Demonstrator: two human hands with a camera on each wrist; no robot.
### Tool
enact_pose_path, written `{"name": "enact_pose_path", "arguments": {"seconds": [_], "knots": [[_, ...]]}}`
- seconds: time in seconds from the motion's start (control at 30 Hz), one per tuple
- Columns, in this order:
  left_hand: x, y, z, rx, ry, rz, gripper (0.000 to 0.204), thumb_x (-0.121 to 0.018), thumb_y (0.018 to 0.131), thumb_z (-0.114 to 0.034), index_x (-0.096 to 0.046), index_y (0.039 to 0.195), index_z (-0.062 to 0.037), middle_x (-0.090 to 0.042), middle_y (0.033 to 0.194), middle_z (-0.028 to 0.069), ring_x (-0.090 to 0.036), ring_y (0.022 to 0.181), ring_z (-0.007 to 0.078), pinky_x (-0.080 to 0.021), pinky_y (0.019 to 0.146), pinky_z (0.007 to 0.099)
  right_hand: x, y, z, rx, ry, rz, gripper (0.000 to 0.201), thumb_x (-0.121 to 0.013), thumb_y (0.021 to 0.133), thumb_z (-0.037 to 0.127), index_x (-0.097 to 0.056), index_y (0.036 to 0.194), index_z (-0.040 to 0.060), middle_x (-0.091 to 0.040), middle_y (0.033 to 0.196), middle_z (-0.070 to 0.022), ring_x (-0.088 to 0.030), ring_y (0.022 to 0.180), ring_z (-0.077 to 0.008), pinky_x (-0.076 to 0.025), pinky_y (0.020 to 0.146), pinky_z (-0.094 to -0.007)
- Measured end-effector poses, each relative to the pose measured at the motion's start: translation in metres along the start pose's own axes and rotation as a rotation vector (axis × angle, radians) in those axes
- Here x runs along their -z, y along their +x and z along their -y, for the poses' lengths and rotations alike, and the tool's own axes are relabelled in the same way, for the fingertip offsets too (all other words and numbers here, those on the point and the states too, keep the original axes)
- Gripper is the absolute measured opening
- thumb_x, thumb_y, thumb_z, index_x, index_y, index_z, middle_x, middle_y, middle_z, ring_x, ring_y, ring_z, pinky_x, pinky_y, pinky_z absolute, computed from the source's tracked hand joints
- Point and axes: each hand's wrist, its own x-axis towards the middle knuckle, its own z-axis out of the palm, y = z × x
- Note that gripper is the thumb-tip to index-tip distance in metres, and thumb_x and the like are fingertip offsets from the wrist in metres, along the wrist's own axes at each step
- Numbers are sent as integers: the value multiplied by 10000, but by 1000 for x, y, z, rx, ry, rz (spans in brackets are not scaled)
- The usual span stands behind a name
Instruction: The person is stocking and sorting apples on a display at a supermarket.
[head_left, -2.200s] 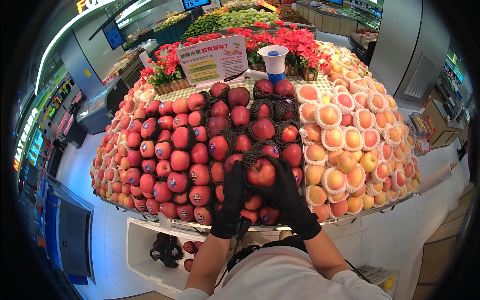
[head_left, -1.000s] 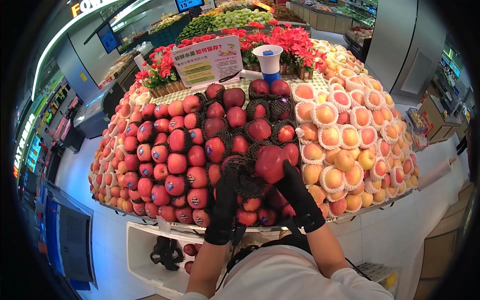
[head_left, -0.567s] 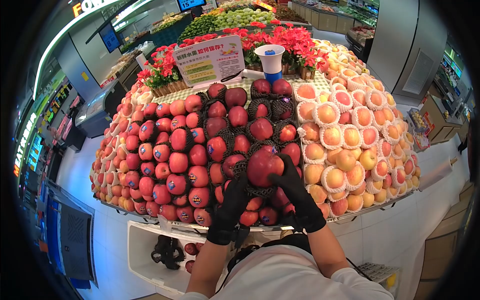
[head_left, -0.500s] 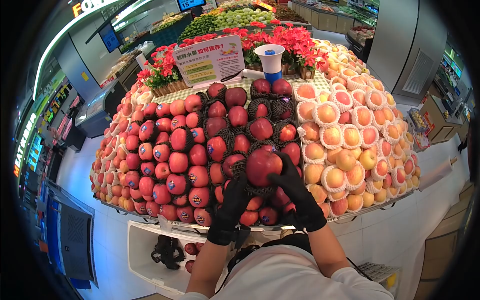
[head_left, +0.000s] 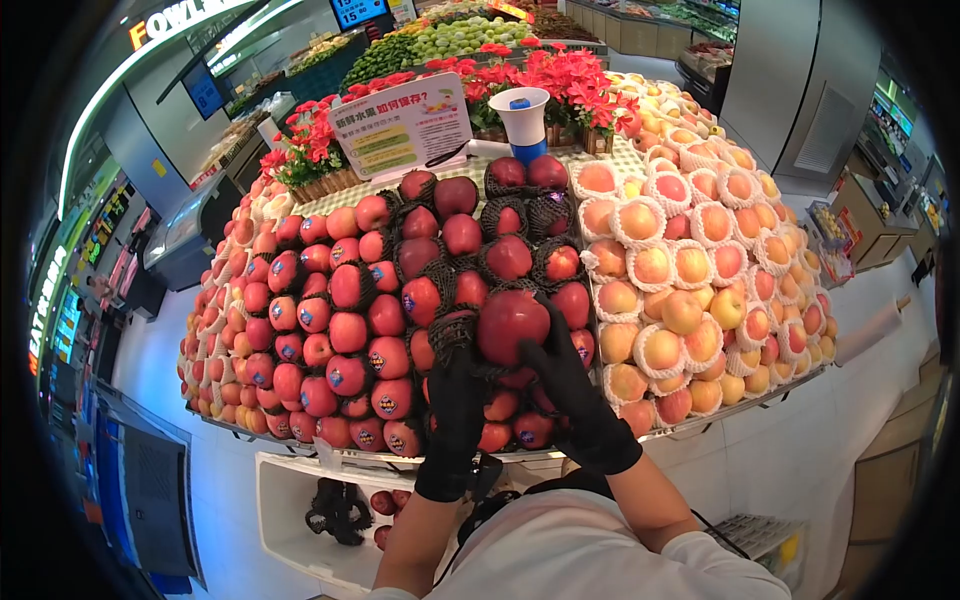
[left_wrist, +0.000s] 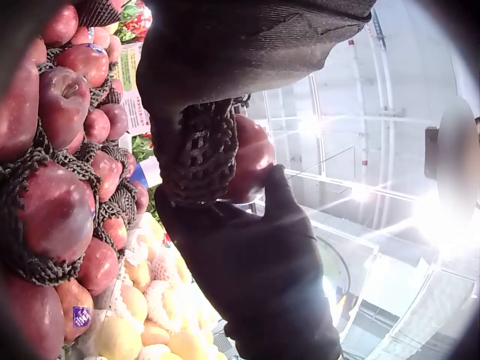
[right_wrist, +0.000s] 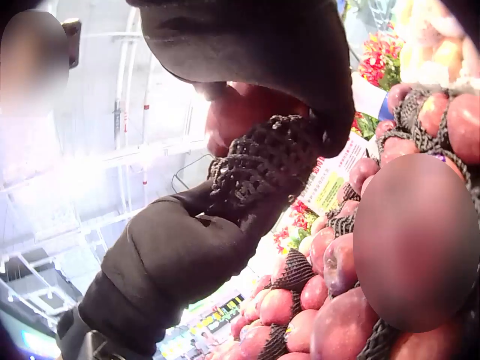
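Observation:
Both hands wear black gloves and meet over the front of the apple display. My right hand (head_left: 580, 400) grips a large dark red apple (head_left: 513, 325), its fingers curled round the far side and its thumb near the front. On the apple's left, my left hand (head_left: 455, 410) holds a black foam net sleeve (head_left: 455, 332). In the left wrist view the net (left_wrist: 202, 154) covers part of the apple (left_wrist: 251, 157), whose other end shows bare red skin. From the right wrist, the net (right_wrist: 259, 161) overlaps the apple's lower side, with the left-hand fingers on it.
Rows of red apples (head_left: 348, 332), several in black nets, surround the hands. Paler apples in white nets (head_left: 650, 265) lie to the right. Behind stand a sign (head_left: 405, 120), a white-and-blue cup-shaped object (head_left: 523, 120) and red flowers. Below is a white box (head_left: 285, 530) with apples and black nets.
The apple was held clear to the right of the net one second ago, then brought against it. Since then the hands have shifted slightly, and the head view has turned a little.

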Motion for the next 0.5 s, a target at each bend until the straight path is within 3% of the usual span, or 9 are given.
{"name": "enact_pose_path", "arguments": {"seconds": [0.03,0.13,0.2,0.27,0.33,0.4,0.5], "knots": [[0,-2,-1,44,-141,-15,363,-483,921,-58,-540,1271,21,-625,1054,191,-630,937,327,-510,821,422,3,-1,-2,0,-3,3,672,-634,920,263,-298,1466,60,-403,1428,-124,-431,1286,-226,-395,1056,-366],[2,-9,12,11,-242,-31,370,-487,924,-43,-526,1284,33,-611,1033,164,-614,934,273,-503,815,380,11,2,-15,-204,781,21,552,-579,951,219,-352,1426,53,-452,1392,-118,-467,1257,-208,-436,1011,-358],[-3,-19,55,11,-94,-2,333,-478,959,-69,-531,1275,25,-603,1068,133,-591,972,222,-495,833,344,12,-7,14,-76,128,-7,528,-633,916,197,-418,1377,57,-519,1320,-103,-523,1187,-194,-469,962,-354],[-4,-20,55,90,-255,6,312,-455,995,-122,-552,1257,17,-612,1108,107,-591,1009,188,-497,865,323,11,-13,36,18,-284,-51,530,-692,870,203,-468,1327,57,-567,1260,-96,-564,1135,-194,-488,928,-354],[3,-14,19,246,-725,-4,335,-417,1031,-201,-588,1230,9,-638,1153,86,-614,1044,173,-509,911,319,10,-16,46,81,-456,-116,559,-755,813,238,-504,1277,52,-594,1213,-96,-590,1099,-210,-496,907,-357],[3,-13,20,282,-829,-33,341,-418,1030,-208,-579,1240,7,-637,1157,84,-617,1048,175,-518,902,323,9,-17,52,147,-626,-177,591,-818,756,272,-540,1227,48,-621,1166,-96,-616,1064,-226,-504,887,-360],[3,-14,21,276,-811,-92,347,-419,1027,-210,-567,1255,6,-634,1166,83,-621,1050,181,-520,905,326,16,-19,51,109,-387,-135,633,-858,698,206,-548,1226,43,-637,1145,-92,-635,1024,-212,-520,882,-354]]}}
